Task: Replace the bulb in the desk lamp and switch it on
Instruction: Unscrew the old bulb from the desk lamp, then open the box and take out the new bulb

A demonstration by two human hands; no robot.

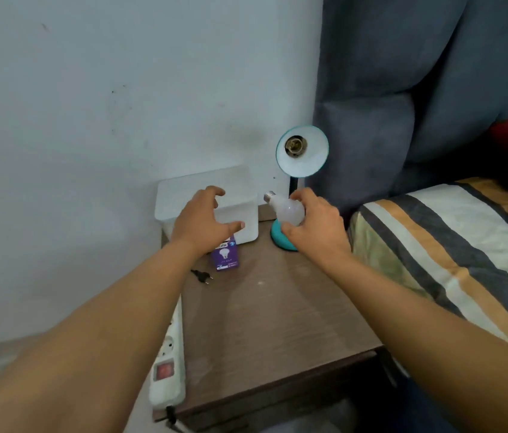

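Note:
A teal desk lamp (302, 151) stands at the back of the brown bedside table (271, 314). Its shade faces me and the socket inside holds no bulb. My right hand (318, 226) grips a white bulb (288, 209) in front of the lamp's base, with the metal screw cap pointing up and left. My left hand (202, 221) hovers with fingers spread above a purple bulb box (226, 254) that stands on the table. The lamp's black plug (203, 276) lies loose on the table near the left edge.
A white lidded container (237, 195) sits at the back left of the table against the wall. A white power strip (170, 357) with a red switch hangs along the table's left side. A bed with a striped cover (452, 254) borders the right.

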